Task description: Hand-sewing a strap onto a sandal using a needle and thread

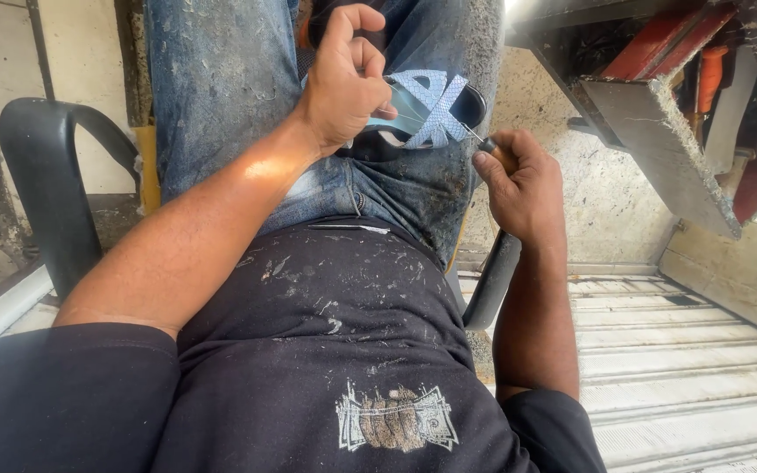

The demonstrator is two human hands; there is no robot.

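Now: two hands, left hand [348, 83] gripping one sandal [427, 109], right hand [523, 180] one awl [482, 140].

The left hand [343, 83] sits at twelve o'clock above the lap, its forearm running up from eight o'clock, wrist bent, fingers [368, 54] curled tight with the knuckles facing up. The right hand [523, 180] lies toward two o'clock, closed in a fist, its forearm rising almost straight from five o'clock.

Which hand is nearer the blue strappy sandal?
Left. The left hand grips the blue sandal on the lap. The right hand sits beside it, holding a thin awl-like tool whose tip reaches the straps.
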